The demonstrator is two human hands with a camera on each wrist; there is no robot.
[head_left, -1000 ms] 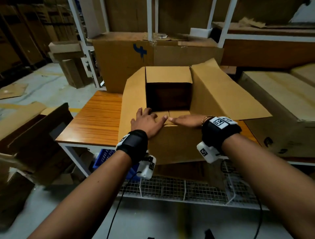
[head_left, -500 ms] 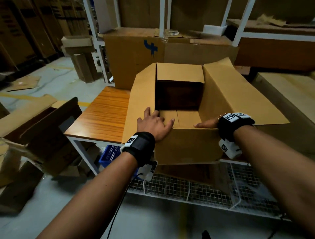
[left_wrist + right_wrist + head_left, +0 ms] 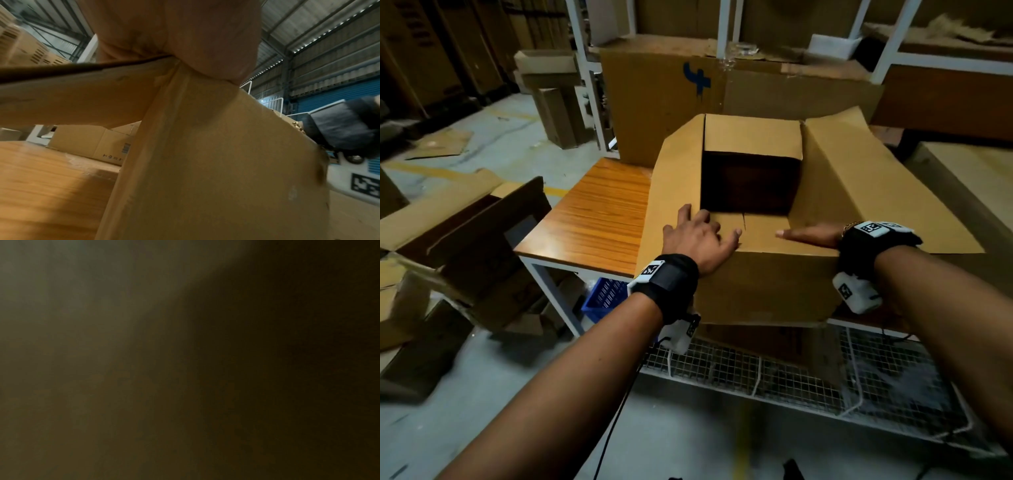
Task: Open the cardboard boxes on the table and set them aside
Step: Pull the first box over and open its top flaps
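A brown cardboard box (image 3: pixel 763 284) stands open on the wooden table (image 3: pixel 602 212), its front hanging over the near edge. Its left flap (image 3: pixel 674 192) and right flap (image 3: pixel 876 192) splay outward, and the far flap (image 3: pixel 753 137) stands up. My left hand (image 3: pixel 698 236) rests with spread fingers on the near left corner, on the near flap folded inward. My right hand (image 3: pixel 808 234) lies flat on the same flap toward the right, fingers pointing left. In the left wrist view my left hand's palm (image 3: pixel 185 32) sits on the box (image 3: pixel 205 162) corner. The right wrist view is dark.
A large box with a blue mark (image 3: pixel 671 99) stands behind on the table, between white shelf posts (image 3: pixel 582 68). Another big box (image 3: pixel 979 178) sits at the right. Under the table are a blue crate (image 3: pixel 606 294) and a wire shelf (image 3: pixel 791 373). Loose cardboard (image 3: pixel 465 240) lies on the floor at left.
My hands were together at the middle of the near flap; the right one has slid to the right end and the left one stays at the left corner. The view has moved closer.
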